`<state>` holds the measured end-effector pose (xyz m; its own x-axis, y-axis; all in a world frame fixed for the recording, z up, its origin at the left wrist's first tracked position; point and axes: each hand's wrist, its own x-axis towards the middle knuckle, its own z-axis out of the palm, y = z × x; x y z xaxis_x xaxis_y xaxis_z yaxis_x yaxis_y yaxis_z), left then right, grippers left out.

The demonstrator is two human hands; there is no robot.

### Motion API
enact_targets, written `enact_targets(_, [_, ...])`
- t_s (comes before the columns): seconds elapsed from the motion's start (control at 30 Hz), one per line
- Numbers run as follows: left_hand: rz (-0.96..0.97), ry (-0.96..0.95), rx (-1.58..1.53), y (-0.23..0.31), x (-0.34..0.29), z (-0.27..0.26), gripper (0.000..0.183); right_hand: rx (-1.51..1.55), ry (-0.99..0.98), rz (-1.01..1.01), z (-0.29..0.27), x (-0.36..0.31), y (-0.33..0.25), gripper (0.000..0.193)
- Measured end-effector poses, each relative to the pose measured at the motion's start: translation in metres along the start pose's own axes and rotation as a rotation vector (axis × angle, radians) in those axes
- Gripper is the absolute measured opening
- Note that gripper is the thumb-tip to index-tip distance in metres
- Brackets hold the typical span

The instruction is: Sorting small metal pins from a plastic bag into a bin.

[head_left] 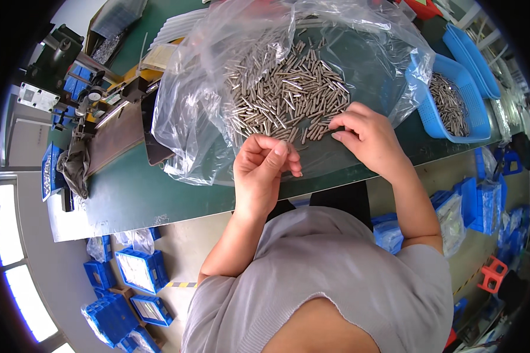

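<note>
A heap of small metal pins (294, 88) lies on and partly under a clear plastic bag (188, 112) spread over the green table. My left hand (259, 167) is closed at the near side of the heap. Its thumb presses against the curled index finger; whatever it may hold is too small or hidden to name. At the heap's right edge, my right hand (368, 138) reaches in with bent fingers. A small gap shows between its thumb and index finger, and the fingertips are next to some loose pins.
On the right stands a blue plastic basket (480, 117) with more pins in it, beside another blue tray (468, 59). A bench machine (88, 100) occupies the table's left end. Blue crates (141, 270) sit on the floor at left, with a red stool (492, 274) at far right.
</note>
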<state>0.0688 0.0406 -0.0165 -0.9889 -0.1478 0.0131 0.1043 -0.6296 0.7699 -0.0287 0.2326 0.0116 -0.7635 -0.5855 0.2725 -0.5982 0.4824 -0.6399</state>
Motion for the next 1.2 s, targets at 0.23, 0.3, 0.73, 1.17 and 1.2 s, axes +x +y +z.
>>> enact_targets(0.23, [0.002,0.0,0.016,0.0,0.0,0.0,0.007,-0.096,0.001,-0.106,0.005,-0.001,0.001,0.012])
enact_targets(0.3, [-0.006,-0.006,0.022,0.0,0.0,0.0,0.008,-0.011,0.004,-0.091,0.004,-0.002,-0.006,0.011])
enact_targets(0.73, [-0.016,-0.03,0.038,-0.002,0.0,-0.001,0.008,0.291,0.026,-0.224,0.016,0.01,-0.035,0.009])
enact_targets(1.17, [-0.004,0.027,-0.021,0.001,0.0,0.0,0.008,0.859,0.046,0.204,0.023,0.004,-0.033,0.007])
enact_targets(1.2, [-0.002,0.027,-0.025,0.0,0.0,0.0,0.008,1.079,0.024,0.268,0.014,0.004,-0.021,0.008])
